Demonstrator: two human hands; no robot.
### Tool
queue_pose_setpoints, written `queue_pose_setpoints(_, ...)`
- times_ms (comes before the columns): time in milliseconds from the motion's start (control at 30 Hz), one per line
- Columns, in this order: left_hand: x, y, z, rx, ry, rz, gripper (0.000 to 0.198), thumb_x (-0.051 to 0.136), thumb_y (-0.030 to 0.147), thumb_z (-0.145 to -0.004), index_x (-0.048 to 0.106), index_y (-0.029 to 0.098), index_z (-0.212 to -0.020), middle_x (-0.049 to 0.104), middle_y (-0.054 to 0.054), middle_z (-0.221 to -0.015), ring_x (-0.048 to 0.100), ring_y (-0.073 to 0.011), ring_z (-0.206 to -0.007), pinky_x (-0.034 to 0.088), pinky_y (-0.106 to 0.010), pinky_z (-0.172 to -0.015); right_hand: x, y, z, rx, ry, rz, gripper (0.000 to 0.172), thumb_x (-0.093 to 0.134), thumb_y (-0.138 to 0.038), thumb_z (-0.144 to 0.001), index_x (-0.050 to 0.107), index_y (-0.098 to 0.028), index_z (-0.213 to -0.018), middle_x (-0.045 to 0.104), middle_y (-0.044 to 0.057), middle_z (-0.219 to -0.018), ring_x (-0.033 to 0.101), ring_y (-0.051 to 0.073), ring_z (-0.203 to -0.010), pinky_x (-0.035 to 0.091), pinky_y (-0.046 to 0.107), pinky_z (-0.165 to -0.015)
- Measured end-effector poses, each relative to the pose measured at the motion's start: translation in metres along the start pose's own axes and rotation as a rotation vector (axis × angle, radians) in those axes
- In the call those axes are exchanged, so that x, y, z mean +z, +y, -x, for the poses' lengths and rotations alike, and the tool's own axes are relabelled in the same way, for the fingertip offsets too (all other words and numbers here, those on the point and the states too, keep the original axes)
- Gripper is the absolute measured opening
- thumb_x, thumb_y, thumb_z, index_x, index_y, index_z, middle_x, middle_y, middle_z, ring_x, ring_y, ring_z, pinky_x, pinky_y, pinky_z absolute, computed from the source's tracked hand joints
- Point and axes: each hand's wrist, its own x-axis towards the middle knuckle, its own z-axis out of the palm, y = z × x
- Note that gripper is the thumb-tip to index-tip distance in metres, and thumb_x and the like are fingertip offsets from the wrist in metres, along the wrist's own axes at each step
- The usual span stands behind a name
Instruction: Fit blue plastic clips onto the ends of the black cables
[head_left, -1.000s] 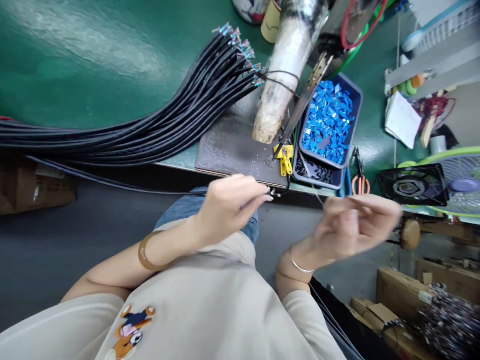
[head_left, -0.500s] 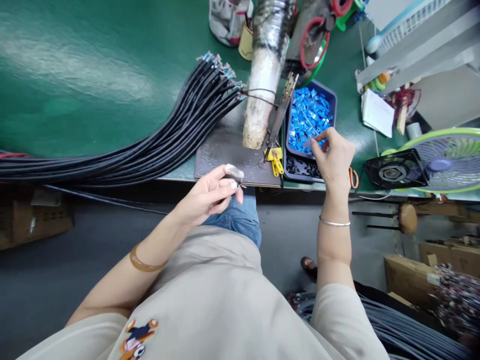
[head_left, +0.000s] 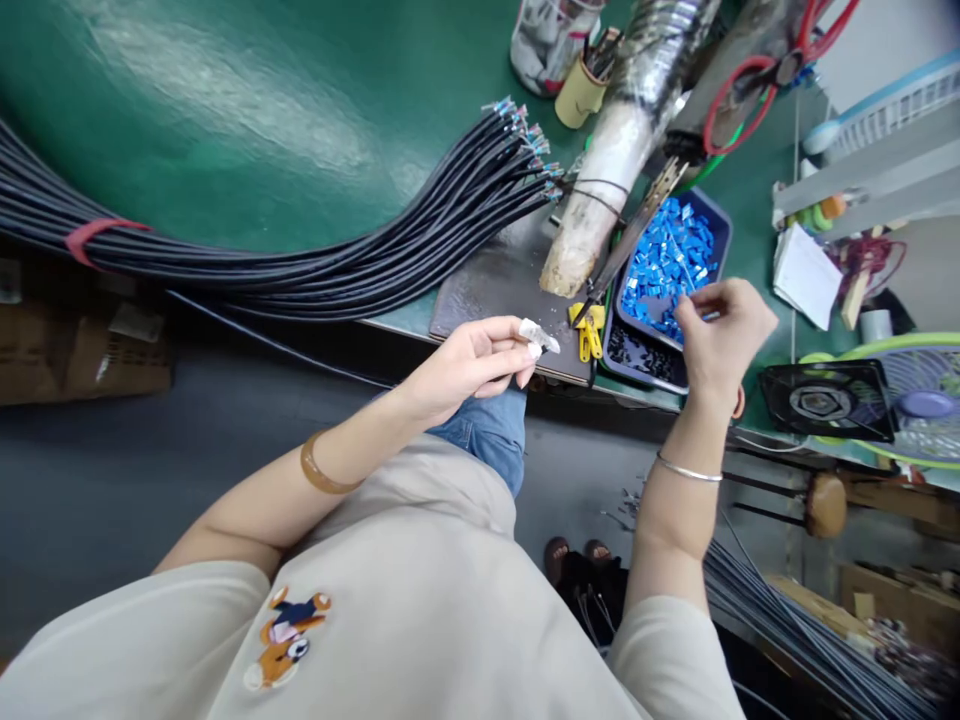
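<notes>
My left hand (head_left: 480, 365) is closed in a pinch on the end of a single black cable (head_left: 289, 345), just in front of the table edge. White wrapping covers its fingertips, and only the cable's dark tip shows past them. My right hand (head_left: 724, 325), thumb and index finger together, is over the near right side of a dark tray of small blue pieces (head_left: 667, 260). Whatever its fingertips hold is too small to make out. Below that tray, small black parts (head_left: 637, 355) lie in another container.
A bundle of black cables (head_left: 322, 275) with stripped ends lies across the green table (head_left: 247, 130). A yellow clip (head_left: 590, 330), a wrapped white tube (head_left: 592, 220) and red-handled scissors (head_left: 786, 68) are near the trays. A black fan (head_left: 825, 400) stands at the right.
The view has turned, so the table things appear further right and tilted. My right hand stays pinched at the blue pieces; my left hand keeps its hold on the cable end.
</notes>
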Motion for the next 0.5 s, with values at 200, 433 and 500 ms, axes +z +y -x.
queue_pose_setpoints(200,0.013,0.000,-0.007,0.067,0.114,-0.193,0.015,0.069,0.023,-0.078,0.061,0.013,-0.070,0.046,0.005,-0.051,0.033,-0.0026,-0.045,0.018,-0.018,-0.040,-0.015,-0.063,0.066,-0.008,0.110,-0.647,0.020,0.074,-0.016,-0.075,0.057,-0.023,-0.068,0.061,-0.002,-0.075,0.060,0.011,-0.060,0.053,0.027,-0.056)
queue_pose_setpoints(433,0.024,0.003,-0.016,0.106,0.158,-0.283,0.013,0.067,0.015,-0.071,0.057,0.013,-0.064,0.040,0.008,-0.050,0.028,-0.0017,-0.046,0.022,-0.018,-0.045,0.013,-0.115,0.122,-0.148,0.173,-0.614,0.013,0.070,-0.013,-0.081,0.068,-0.024,-0.088,0.069,0.000,-0.091,0.068,0.014,-0.085,0.061,0.034,-0.073)
queue_pose_setpoints(500,0.025,0.003,-0.017,0.097,0.159,-0.306,0.012,0.066,0.015,-0.072,0.056,0.013,-0.065,0.041,0.007,-0.052,0.029,-0.0018,-0.047,0.022,-0.018,-0.046,0.021,-0.116,0.125,-0.217,0.227,-0.615,0.016,0.069,-0.011,-0.082,0.068,-0.024,-0.091,0.070,0.000,-0.093,0.068,0.014,-0.086,0.061,0.034,-0.074)
